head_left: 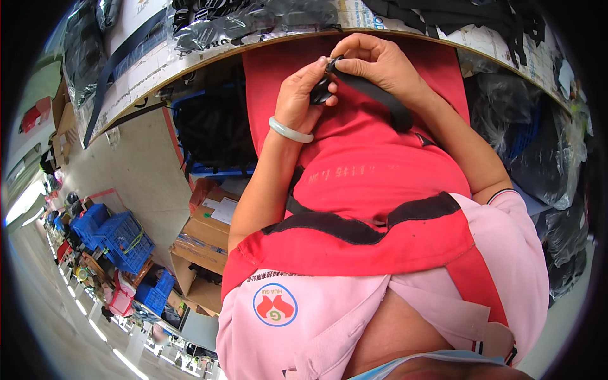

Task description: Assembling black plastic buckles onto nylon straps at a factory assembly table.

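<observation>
My left hand is closed round a shiny black plastic piece, perhaps a buckle; its fingers hide much of it. Close beside it, my right hand pinches the end of a flat black webbing strap against that piece. Both sets of fingertips nearly meet above the red apron on my lap, just short of the table edge. From the fingers, the strap runs down to the right and curls over below my right wrist. Whether it passes through the plastic piece, I cannot tell.
Ahead, the table carries clear bags of black parts and a pile of black straps. Cardboard boxes and blue crates stand on the floor at left. Plastic-wrapped black goods are at right.
</observation>
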A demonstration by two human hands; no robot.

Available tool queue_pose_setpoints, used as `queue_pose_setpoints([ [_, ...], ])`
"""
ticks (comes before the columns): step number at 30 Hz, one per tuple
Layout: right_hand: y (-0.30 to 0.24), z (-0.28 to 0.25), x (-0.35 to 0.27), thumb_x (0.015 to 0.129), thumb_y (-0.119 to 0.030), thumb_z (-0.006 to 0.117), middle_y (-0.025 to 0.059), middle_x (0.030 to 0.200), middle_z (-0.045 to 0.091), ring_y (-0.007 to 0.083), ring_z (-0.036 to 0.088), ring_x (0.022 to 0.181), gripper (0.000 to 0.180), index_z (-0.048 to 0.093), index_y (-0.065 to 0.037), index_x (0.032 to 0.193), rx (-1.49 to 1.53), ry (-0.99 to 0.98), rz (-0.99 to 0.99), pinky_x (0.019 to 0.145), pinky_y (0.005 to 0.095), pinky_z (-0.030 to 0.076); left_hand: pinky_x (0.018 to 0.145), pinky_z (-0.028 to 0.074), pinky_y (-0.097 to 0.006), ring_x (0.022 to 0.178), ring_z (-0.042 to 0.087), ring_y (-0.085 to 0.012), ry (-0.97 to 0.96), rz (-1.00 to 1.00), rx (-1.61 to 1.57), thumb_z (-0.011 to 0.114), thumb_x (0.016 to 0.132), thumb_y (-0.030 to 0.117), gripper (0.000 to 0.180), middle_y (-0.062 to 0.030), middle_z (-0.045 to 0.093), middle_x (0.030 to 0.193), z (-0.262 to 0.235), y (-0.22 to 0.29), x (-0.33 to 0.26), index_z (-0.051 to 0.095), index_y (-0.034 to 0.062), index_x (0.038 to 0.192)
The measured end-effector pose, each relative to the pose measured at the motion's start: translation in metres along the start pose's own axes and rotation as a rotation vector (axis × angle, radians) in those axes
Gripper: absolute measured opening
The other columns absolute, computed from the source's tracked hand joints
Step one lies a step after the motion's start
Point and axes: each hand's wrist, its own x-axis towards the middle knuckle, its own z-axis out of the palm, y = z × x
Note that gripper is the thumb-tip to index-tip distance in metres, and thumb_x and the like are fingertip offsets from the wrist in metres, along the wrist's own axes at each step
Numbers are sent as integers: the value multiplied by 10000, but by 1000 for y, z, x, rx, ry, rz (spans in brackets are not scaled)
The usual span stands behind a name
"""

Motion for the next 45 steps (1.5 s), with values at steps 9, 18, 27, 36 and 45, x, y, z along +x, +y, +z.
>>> queue_pose_setpoints([
  [9, -36, 2, -31, 882, -156, 661, 17, 777, 635, 55, 592, 720, 491, 473, -44, 1322, -76, -112, 269, 642, 185, 454, 485, 487, -246, 644, 578, -123, 86, 70, 160, 626, 914, 143, 238, -79, 636, 844, -1, -6, -2, 633, -37, 1070],
  [18, -1, -6, -12, 918, -151, 631, 42, 861, 683, 74, 632, 785, 224, 621, -7, 1088, 2, 62, 57, 710, 200, 498, 553, 485, -256, 711, 575, -146, -9, -31, 102, 570, 956, 217, 230, -88, 605, 858, 7, -5, -4, 594, -11, 969],
  [27, 5, -3, -16, 854, -85, 687, 0, 951, 526, 75, 523, 822, 127, 676, -43, 974, -485, 108, -375, 701, 212, 433, 526, 503, -264, 616, 586, -148, -25, 42, 64, 596, 932, 163, 284, -97, 627, 798, 0, -10, 3, 611, -69, 1095],
  [36, -34, 0, -33, 901, -196, 637, -54, 624, 478, 17, 420, 601, 228, 585, -31, 752, -310, 7, 201, 517, 204, 325, 430, 488, -227, 568, 612, -127, 187, 332, 359, 682, 869, 114, 260, -108, 670, 804, 17, -5, -12, 642, -72, 1047],
  [45, -18, 2, -26, 876, -239, 678, -66, 552, 428, 23, 333, 461, 242, 575, -84, 722, -146, 45, 310, 418, 198, 229, 451, 437, -183, 572, 597, -77, 113, 500, 515, 667, 877, 79, 159, -42, 661, 759, 19, -5, -12, 689, -5, 1010],
])
